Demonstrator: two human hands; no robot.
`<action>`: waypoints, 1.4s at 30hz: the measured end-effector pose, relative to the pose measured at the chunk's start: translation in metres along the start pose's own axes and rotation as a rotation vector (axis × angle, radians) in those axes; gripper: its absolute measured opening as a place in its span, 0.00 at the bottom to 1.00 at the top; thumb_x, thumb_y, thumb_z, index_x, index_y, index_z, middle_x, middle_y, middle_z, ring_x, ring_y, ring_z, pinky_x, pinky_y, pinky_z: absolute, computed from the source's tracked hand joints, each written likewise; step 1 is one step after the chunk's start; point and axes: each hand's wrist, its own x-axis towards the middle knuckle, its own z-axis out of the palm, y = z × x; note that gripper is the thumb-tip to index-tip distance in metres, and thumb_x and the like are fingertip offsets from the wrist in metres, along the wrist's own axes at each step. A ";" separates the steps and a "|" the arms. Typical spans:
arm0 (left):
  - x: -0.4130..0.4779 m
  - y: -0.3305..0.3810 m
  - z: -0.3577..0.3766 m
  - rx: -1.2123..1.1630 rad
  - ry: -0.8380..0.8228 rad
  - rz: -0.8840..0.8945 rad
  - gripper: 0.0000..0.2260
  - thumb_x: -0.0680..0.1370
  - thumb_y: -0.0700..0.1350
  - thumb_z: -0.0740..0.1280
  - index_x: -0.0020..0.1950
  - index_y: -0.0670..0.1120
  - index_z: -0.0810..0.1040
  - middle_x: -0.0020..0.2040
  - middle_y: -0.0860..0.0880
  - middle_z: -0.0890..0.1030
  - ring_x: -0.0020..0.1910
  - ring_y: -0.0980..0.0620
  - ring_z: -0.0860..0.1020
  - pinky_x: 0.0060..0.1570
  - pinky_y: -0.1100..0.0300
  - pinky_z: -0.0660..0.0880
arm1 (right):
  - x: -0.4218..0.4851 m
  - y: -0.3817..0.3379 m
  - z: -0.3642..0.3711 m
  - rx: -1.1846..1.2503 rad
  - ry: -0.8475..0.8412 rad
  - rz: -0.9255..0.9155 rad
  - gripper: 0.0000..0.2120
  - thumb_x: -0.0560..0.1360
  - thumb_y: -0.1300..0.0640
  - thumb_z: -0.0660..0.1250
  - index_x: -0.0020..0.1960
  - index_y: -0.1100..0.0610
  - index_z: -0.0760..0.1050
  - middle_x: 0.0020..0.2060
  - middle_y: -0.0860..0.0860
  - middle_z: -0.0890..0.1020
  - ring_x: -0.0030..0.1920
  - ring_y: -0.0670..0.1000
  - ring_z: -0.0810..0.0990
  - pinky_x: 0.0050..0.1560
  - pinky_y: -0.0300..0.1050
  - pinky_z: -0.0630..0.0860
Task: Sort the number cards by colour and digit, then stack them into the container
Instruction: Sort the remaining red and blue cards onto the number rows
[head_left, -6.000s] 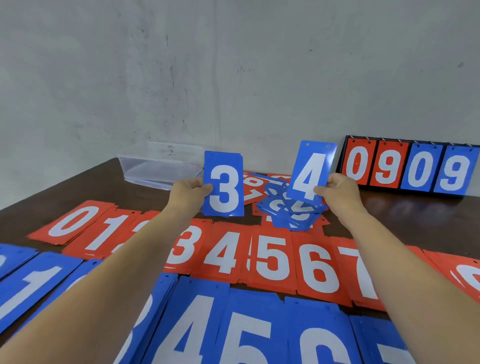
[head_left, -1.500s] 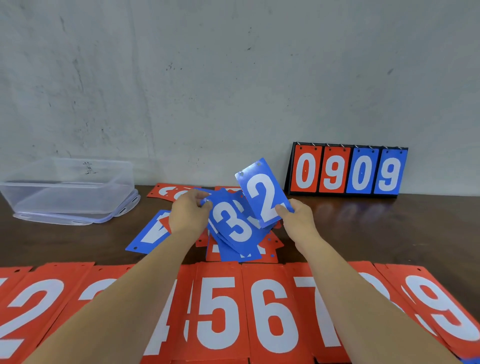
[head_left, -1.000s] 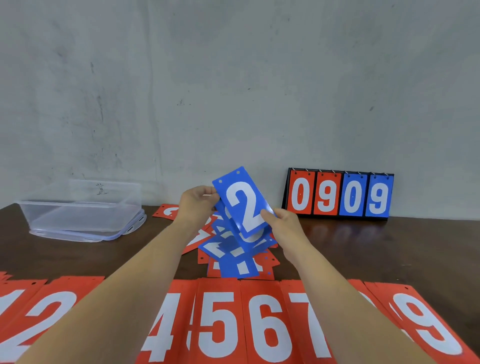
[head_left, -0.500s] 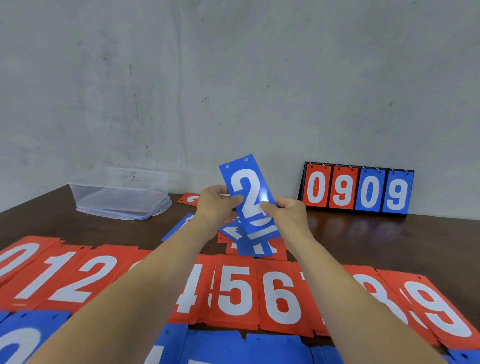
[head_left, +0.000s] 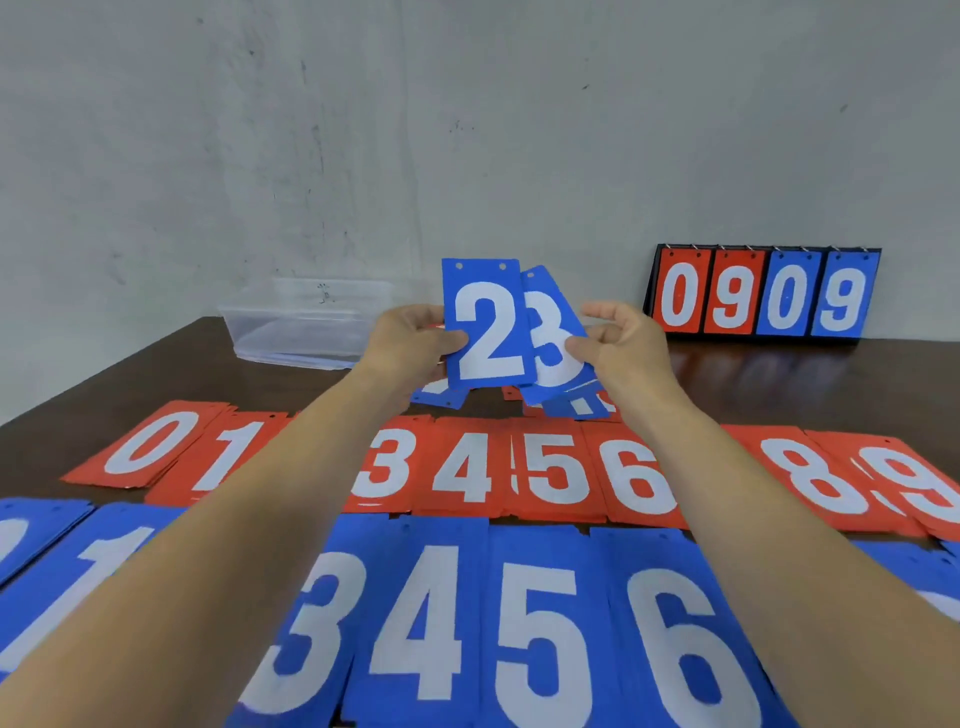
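Observation:
My left hand pinches a blue card with a white 2, held upright above the table. My right hand pinches a blue 3 card that sits just behind and to the right of the 2. Below them lies a loose heap of blue and red cards. A row of red card piles runs from 0 to 9 across the table. Nearer to me lies a row of blue card piles. The clear plastic container stands at the back left.
A black flip scoreboard reading 0 9 0 9 stands against the grey wall at the back right. Dark wooden tabletop shows between the scoreboard and the red row. The table's left edge runs diagonally near the container.
My left hand now holds the blue 2 by itself and my right hand holds the blue 3, pulled apart from the bunch. My view has tipped down, showing the blue row.

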 end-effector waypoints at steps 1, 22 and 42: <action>-0.007 0.001 -0.011 0.009 0.004 -0.001 0.06 0.77 0.35 0.68 0.50 0.44 0.79 0.47 0.47 0.84 0.42 0.51 0.84 0.41 0.57 0.82 | -0.007 -0.002 0.003 -0.006 0.019 -0.007 0.13 0.76 0.64 0.68 0.59 0.56 0.74 0.48 0.51 0.81 0.42 0.46 0.82 0.35 0.38 0.80; -0.158 -0.030 -0.222 0.216 0.175 -0.171 0.05 0.77 0.39 0.70 0.45 0.47 0.76 0.41 0.53 0.80 0.38 0.55 0.79 0.36 0.61 0.75 | -0.191 -0.020 0.124 -0.037 0.118 0.209 0.08 0.74 0.62 0.71 0.52 0.56 0.78 0.48 0.52 0.83 0.51 0.52 0.82 0.49 0.49 0.79; -0.208 -0.082 -0.202 1.316 0.353 0.105 0.22 0.78 0.58 0.63 0.68 0.50 0.72 0.57 0.52 0.79 0.62 0.50 0.71 0.56 0.56 0.69 | -0.262 0.008 0.166 -1.008 0.104 -0.052 0.20 0.78 0.45 0.64 0.68 0.48 0.67 0.60 0.47 0.74 0.63 0.49 0.67 0.61 0.44 0.69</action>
